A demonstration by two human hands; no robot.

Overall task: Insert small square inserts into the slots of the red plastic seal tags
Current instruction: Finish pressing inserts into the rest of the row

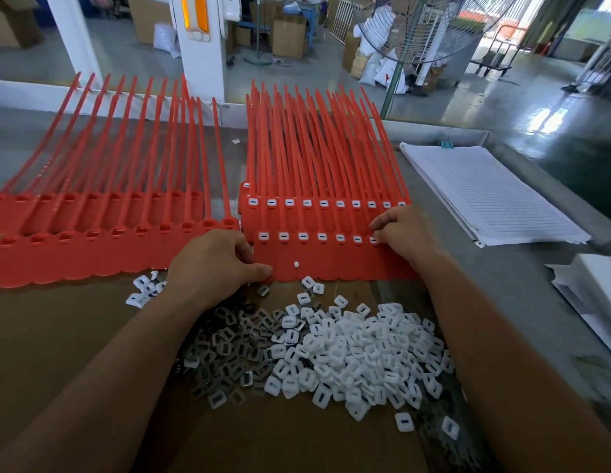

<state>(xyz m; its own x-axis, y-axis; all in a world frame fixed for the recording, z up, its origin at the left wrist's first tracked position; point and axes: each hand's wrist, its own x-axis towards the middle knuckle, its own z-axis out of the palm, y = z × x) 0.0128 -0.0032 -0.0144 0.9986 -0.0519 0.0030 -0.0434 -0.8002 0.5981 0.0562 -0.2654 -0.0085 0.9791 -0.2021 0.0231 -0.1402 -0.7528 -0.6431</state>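
Observation:
A strip of red seal tags (324,261) lies in front of me, with white inserts in several of its slots. My left hand (215,261) pinches the strip's left lower corner. My right hand (404,230) has its fingers curled over the strip's right end, fingertips on a white insert (374,240) at a slot there. Behind it lies a second strip (328,203) with inserts in every visible slot. To the left, strips of red tags with empty slots (92,240) lie overlapped. A heap of loose white inserts (362,356) covers the cardboard near me.
Small metal clips (229,346) are piled left of the white heap on the cardboard sheet (75,336). One loose white bit (296,264) lies on the front strip. A stack of lined paper (485,192) lies at the right, more paper (597,295) nearer the table edge.

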